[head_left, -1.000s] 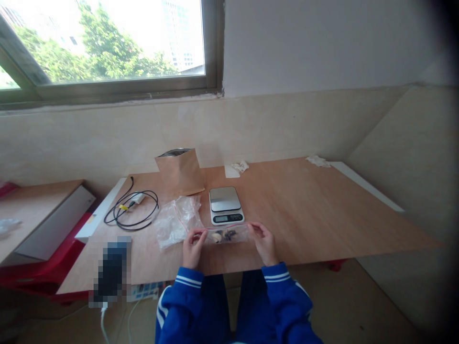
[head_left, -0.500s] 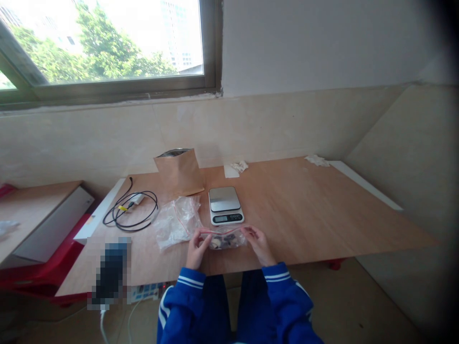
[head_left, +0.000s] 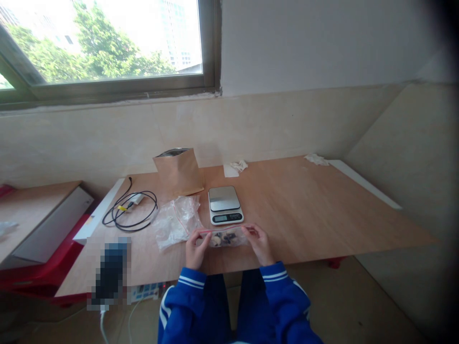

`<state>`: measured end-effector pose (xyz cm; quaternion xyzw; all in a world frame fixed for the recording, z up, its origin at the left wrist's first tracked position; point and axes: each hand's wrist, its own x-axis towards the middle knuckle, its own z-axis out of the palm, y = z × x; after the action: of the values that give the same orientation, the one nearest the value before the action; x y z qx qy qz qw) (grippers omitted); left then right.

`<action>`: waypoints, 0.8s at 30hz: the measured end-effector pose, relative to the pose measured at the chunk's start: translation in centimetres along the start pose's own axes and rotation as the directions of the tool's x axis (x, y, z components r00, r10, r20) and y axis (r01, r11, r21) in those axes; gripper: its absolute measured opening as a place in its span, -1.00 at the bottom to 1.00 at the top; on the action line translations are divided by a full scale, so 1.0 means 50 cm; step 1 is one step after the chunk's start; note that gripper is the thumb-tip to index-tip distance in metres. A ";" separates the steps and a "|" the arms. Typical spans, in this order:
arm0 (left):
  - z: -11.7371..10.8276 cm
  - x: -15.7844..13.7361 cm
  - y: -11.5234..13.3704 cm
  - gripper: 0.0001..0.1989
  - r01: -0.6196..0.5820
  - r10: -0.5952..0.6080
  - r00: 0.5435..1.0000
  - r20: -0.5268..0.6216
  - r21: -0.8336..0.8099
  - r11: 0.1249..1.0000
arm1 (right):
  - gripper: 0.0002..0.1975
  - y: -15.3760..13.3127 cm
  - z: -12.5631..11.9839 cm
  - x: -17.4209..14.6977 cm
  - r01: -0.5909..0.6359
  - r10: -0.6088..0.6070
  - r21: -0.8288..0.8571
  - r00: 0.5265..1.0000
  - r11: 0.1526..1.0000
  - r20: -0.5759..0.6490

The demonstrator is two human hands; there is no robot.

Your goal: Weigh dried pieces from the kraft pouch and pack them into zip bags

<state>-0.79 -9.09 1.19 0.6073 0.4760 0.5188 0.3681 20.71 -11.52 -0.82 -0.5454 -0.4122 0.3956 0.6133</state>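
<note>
A clear zip-lock bag [head_left: 234, 242] with a red strip along its top is stretched between my two hands at the front of the table. Inside it lie several small dark and pale pieces, too small to name. My left hand [head_left: 196, 248] pinches the left end of the red strip, and my right hand [head_left: 258, 242] pinches the right end. Just beyond the bag sits a white digital kitchen scale [head_left: 225, 205] with nothing on its steel plate. Left of the scale, other clear zip-lock bags [head_left: 175, 222] lie in a loose heap.
A brown kraft pouch [head_left: 179, 174] stands open-topped at the back of the wooden table [head_left: 322, 215]. A coiled black cable [head_left: 154, 217] lies on the left, with a pixelated dark object [head_left: 111, 272] near the left front edge. Crumpled white scraps [head_left: 239, 166] lie by the wall.
The red strip is pulled straighter between my hands, where it sagged before. The pieces inside the bag show more plainly. The scale and the other things stay put.
</note>
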 end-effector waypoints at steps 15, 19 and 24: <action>0.004 -0.001 -0.005 -0.79 0.153 -0.130 0.987 0.097 -0.296 0.943 | -0.60 -0.028 0.026 -0.016 -0.118 0.084 0.201 0.982 0.973 0.171; 0.002 -0.002 -0.006 -0.83 0.148 -0.118 0.986 0.119 -0.282 0.948 | -0.62 -0.033 0.031 -0.019 -0.114 0.083 0.145 0.976 0.983 0.203; -0.002 -0.003 -0.009 -0.82 0.140 -0.124 0.988 0.088 -0.218 0.966 | -0.64 -0.035 0.027 -0.020 -0.075 0.058 0.076 0.977 0.994 0.208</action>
<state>-0.98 -9.10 0.73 0.5476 0.4400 0.5207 0.4852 19.16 -12.13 0.95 -0.4892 -0.4380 0.4867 0.5762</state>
